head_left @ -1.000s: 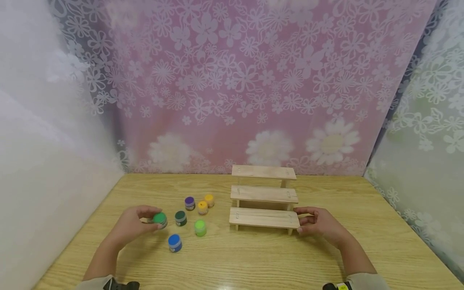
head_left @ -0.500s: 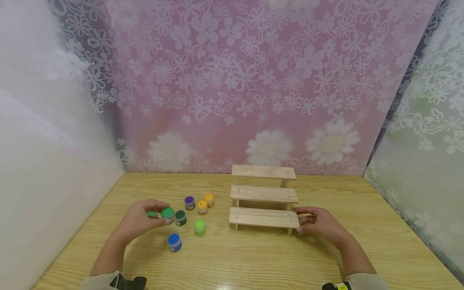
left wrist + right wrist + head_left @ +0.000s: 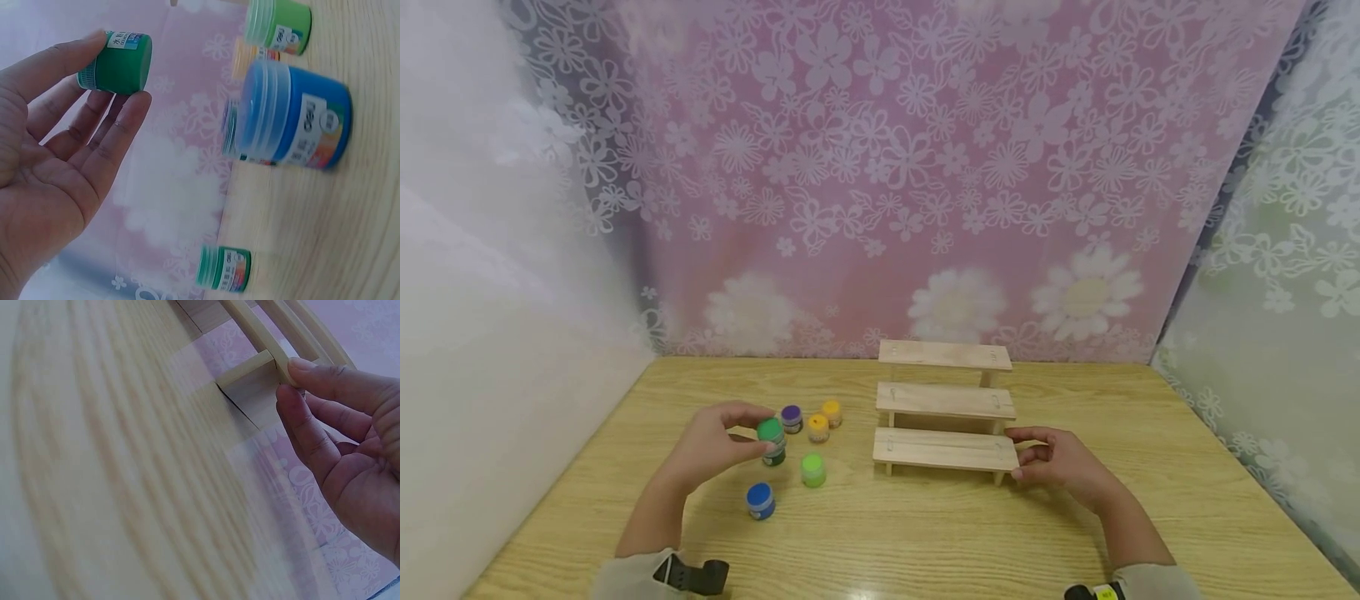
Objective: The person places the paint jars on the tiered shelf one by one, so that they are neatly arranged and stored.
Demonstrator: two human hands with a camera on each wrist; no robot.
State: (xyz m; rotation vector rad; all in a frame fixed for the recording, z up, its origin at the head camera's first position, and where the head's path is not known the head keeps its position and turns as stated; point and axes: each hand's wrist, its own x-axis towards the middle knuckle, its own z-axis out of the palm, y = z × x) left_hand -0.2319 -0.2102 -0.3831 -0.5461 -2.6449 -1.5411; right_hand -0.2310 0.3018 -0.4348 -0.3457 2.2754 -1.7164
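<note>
My left hand [image 3: 718,446] holds a green paint jar [image 3: 122,65] between thumb and fingers, raised off the table. In the head view it overlaps the dark green paint jar [image 3: 775,457] standing behind. My right hand [image 3: 1063,467] pinches the right end of the lowest board of a three-step wooden display stand [image 3: 943,450]. Its thumb lies on the board's corner, with a finger under the edge, in the right wrist view. A blue paint jar [image 3: 761,502] stands nearer the front. Another green jar [image 3: 234,269] shows in the left wrist view, hidden by my hand in the head view.
A light green jar [image 3: 813,471], a purple-lidded jar [image 3: 792,419] and two yellow jars [image 3: 818,428] stand between my left hand and the stand. The wooden table [image 3: 880,542] ends at a pink flowered curtain [image 3: 850,208], with pale walls at both sides.
My left hand has moved right and slightly away from me, carrying the green jar from the left up to the dark green one. The right hand and the stand have stayed put.
</note>
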